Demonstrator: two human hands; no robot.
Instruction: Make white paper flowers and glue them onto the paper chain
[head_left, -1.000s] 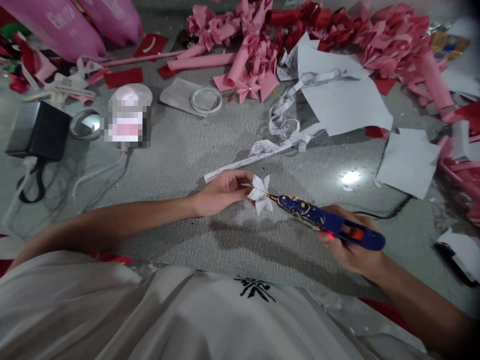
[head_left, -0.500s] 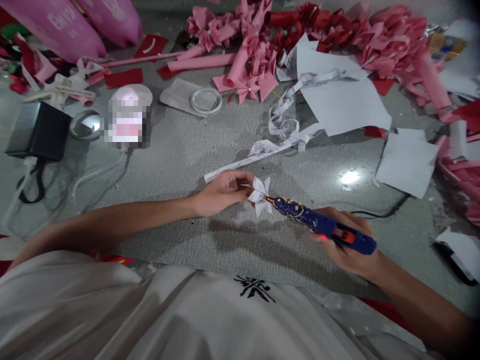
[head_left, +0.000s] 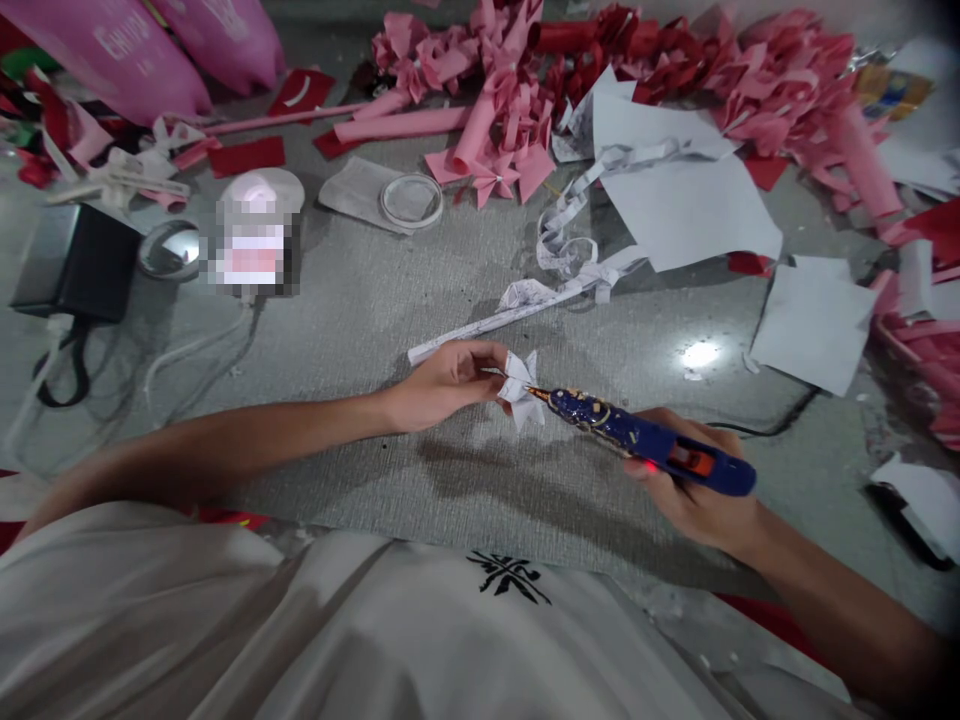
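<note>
Between the fingertips of my left hand (head_left: 450, 385) is a small white folded paper flower (head_left: 519, 388), its points spread outward. My right hand (head_left: 697, 500) is wrapped around a dark blue glue gun (head_left: 637, 435) with a red light glowing near its grip. The gun's nozzle points left and its tip meets the middle of the paper flower, as far as I can see. Just beyond my left hand lies a rolled white paper stick (head_left: 480, 328) with a paper strip wound at its far end.
Pink and red paper flowers (head_left: 499, 170) pile along the back. White paper sheets (head_left: 682, 205) lie at right rear, a smaller sheet (head_left: 814, 320) nearer. At left are a black power adapter (head_left: 82, 262), a tape ring (head_left: 171, 250) and a white cable (head_left: 195, 345). Pink bottles (head_left: 127, 55) stand behind.
The back end of the glue gun has shifted slightly to the right and up, its tip staying at the flower. My left hand and the flower have barely moved.
</note>
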